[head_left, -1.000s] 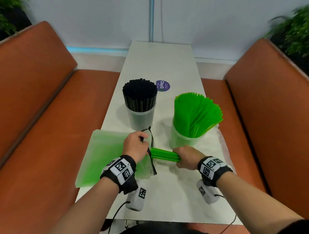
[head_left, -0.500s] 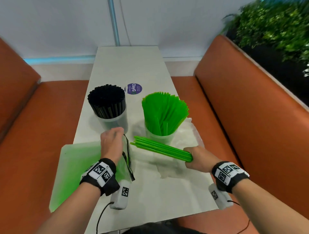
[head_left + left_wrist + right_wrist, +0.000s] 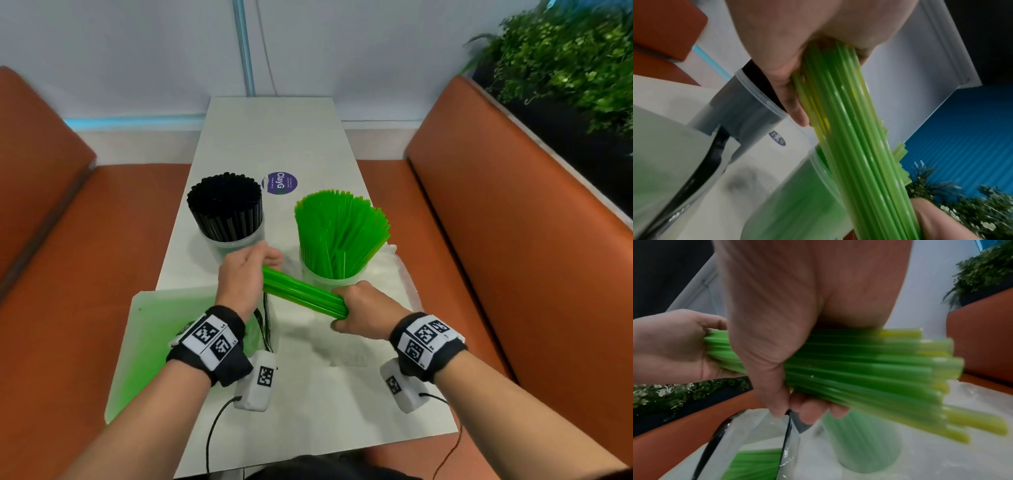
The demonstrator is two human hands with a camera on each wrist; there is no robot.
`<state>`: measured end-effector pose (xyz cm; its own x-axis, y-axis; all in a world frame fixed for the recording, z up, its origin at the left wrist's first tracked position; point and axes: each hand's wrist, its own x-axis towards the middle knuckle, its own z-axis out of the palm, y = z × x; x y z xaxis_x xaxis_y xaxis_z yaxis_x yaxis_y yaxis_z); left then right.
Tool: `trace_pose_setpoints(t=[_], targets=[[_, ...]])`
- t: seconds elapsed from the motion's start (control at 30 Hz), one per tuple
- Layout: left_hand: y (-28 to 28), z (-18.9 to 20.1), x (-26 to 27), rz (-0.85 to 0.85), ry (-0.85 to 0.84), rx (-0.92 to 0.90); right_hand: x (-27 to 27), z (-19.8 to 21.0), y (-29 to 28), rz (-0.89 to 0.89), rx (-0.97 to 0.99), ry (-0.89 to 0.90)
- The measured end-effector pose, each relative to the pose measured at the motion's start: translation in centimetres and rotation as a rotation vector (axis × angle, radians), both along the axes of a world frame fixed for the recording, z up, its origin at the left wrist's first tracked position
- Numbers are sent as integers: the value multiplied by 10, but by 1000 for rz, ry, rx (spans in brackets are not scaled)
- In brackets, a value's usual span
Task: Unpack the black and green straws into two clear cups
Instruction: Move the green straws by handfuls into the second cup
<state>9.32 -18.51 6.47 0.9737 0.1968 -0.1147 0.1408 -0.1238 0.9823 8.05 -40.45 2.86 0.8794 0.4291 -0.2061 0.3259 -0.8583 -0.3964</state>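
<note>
A bundle of green straws (image 3: 303,293) (image 3: 857,146) (image 3: 869,369) hangs slantwise over the table (image 3: 274,137), gripped at both ends. My left hand (image 3: 245,270) curls round its far end, my right hand (image 3: 363,310) round its near end. Behind it stand two clear cups: the left cup (image 3: 236,243) packed with black straws (image 3: 224,205), the right cup (image 3: 329,279) with fanned green straws (image 3: 337,229). An opened clear bag (image 3: 164,342) (image 3: 754,456) with more green straws lies flat under my left wrist.
An empty crumpled clear bag (image 3: 394,274) lies beside the right cup. A round purple sticker (image 3: 279,183) marks the table behind the cups. Orange bench seats (image 3: 513,222) flank the narrow table. Plants (image 3: 565,61) stand at the far right.
My right hand drew the green bundle out of the bag and lifted it. My left hand let go of the bag and took hold of the bundle's far end.
</note>
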Motion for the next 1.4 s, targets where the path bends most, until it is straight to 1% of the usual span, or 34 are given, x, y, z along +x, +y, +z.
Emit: trace_pose_setpoints(t=[0.07, 0.1, 0.2, 0.23, 0.27, 0.33, 0.37, 0.4, 0.43, 0.47, 0.53, 0.6, 0.67, 0.7, 0.77, 0.8, 0.87, 0.93, 1.0, 1.07, 1.13, 1.2, 1.27, 1.33, 1.37, 1.4], targets=[[3, 5, 1, 42, -45, -27, 2, 4, 3, -5, 17, 2], [3, 8, 1, 24, -63, 1, 3, 7, 6, -4, 25, 3], [-9, 14, -7, -145, -81, 193, 4, 16, 23, -12, 97, 35], [-12, 16, -9, -161, -103, 203, 4, 18, 28, -25, 137, 58], [-13, 19, -9, -135, -127, 156, 4, 19, 30, -48, 192, 91], [-7, 23, -3, -16, -158, -57, 4, 27, 28, -130, 360, 184], [-3, 24, 0, 35, -160, -159, 4, 32, 25, -174, 477, 237], [0, 25, 0, 46, -149, -208, 4, 38, 23, -211, 618, 284], [1, 25, -1, 8, -128, -212, 6, 46, 22, -233, 771, 313], [0, 25, -4, -69, -105, -206, 8, 53, 22, -249, 911, 312], [-5, 19, -12, -276, -56, -212, 13, 68, 26, -293, 1124, 241], [-11, 13, -18, -451, -47, -222, 18, 81, 33, -319, 1319, 179], [-19, 8, -21, -562, -90, -158, 23, 91, 39, -352, 1500, 168], [-25, 7, -22, -585, -115, -78, 26, 94, 42, -374, 1569, 175], [-35, 7, -23, -541, -140, 93, 29, 96, 49, -412, 1650, 198], [-39, 8, -22, -497, -132, 130, 30, 96, 52, -423, 1658, 208], [-42, 9, -22, -464, -101, 118, 30, 96, 56, -431, 1636, 241], [-39, 8, -22, -503, -54, 106, 31, 100, 55, -432, 1614, 310], [-31, 6, -22, -554, 22, 79, 38, 109, 44, -440, 1664, 356], [-26, 5, -21, -600, 81, 74, 49, 122, 28, -459, 1734, 366], [-22, 9, -20, -620, 85, 76, 56, 132, 17, -492, 1792, 369], [-21, 14, -17, -577, 7, -9, 60, 137, 12, -539, 1854, 328], [-21, 18, -14, -425, -44, -265, 62, 139, 9, -602, 1929, 268], [-21, 23, -9, -229, -16, -553, 62, 140, 10, -641, 2016, 216], [-22, 24, -6, -149, 7, -652, 61, 139, 11, -648, 2051, 194], [-23, 25, -3, -100, 21, -712, 60, 138, 14, -648, 2069, 178]])
